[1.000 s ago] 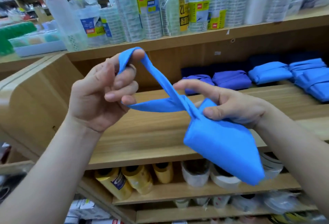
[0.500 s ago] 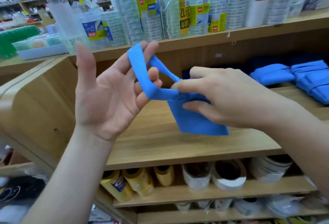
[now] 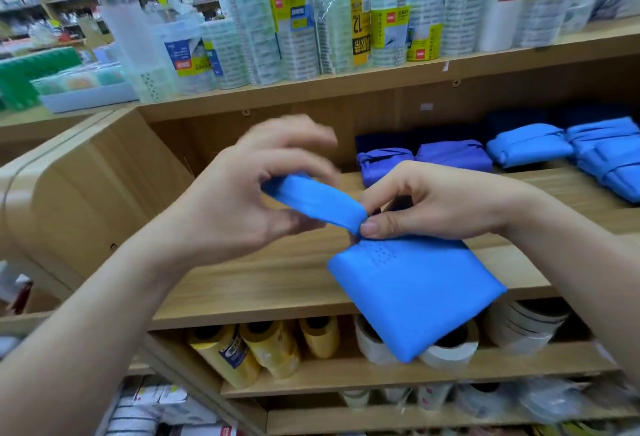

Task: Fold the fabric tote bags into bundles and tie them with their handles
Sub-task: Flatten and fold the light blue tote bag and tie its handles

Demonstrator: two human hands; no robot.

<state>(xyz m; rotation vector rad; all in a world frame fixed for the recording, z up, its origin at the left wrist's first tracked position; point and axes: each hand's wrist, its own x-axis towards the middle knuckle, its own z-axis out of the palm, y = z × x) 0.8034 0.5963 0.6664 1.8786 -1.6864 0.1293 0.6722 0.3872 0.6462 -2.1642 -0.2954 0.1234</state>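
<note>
Two hands meet at the centre of the frame, both of them yours and both on one bright blue tote bag (image 3: 415, 300). The bag is folded into a flat, squarish packet. It hangs tilted below your right hand (image 3: 436, 203), in the lower centre-right of the frame, in front of the edge of the wooden shelf (image 3: 263, 283).

Your right hand pinches the top corner of the packet between thumb and forefinger, just where the handle (image 3: 311, 198) leaves the fold. The handle runs as a flat blue band up and to the left into your left hand (image 3: 242, 200), whose fingers curl round it. The upper fingers of that hand are blurred, so you cannot tell exactly how each one lies.

At the back of the same shelf, in the right half of the frame, lie tied bundles. There are two purple bundles (image 3: 422, 160) side by side, and to their right several blue bundles (image 3: 530, 145) reaching to the frame's right edge. Darker ones sit in the shadow behind them.

Across the top of the frame, packs of clear tape rolls (image 3: 298, 37) stand on the shelf above. Along the bottom, on the shelf below, there are yellow rolls (image 3: 263, 345) at the left and white rolls (image 3: 519, 326) at the right.
</note>
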